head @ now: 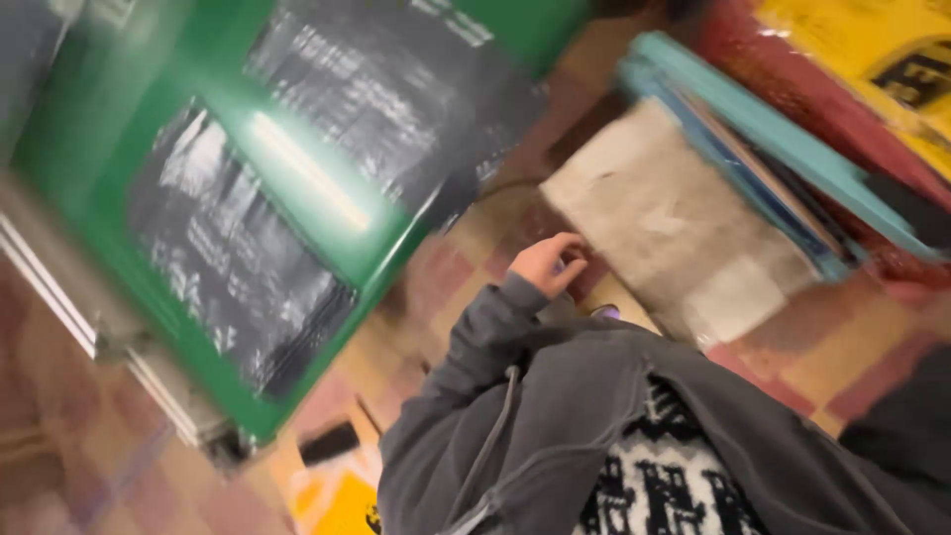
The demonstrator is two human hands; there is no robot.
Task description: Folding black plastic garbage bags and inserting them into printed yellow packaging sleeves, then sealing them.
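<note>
The view is tilted and blurred. My left hand [548,263] hangs in front of my body at the end of a grey hooded-jacket sleeve [475,347]. Its fingers are curled in, and I see nothing in them. It hovers over the tiled floor, next to the near corner of a pale grey flat slab [664,218]. A black-and-white patterned jumper [664,476] shows under the open jacket. My right hand is out of the picture.
A large green box with black panels [297,188] stands at the left on a metal base. Teal boards [753,119] lean by a red and yellow object [872,59] at the top right. A yellow thing [347,500] and a small black one [330,443] lie on the chequered floor.
</note>
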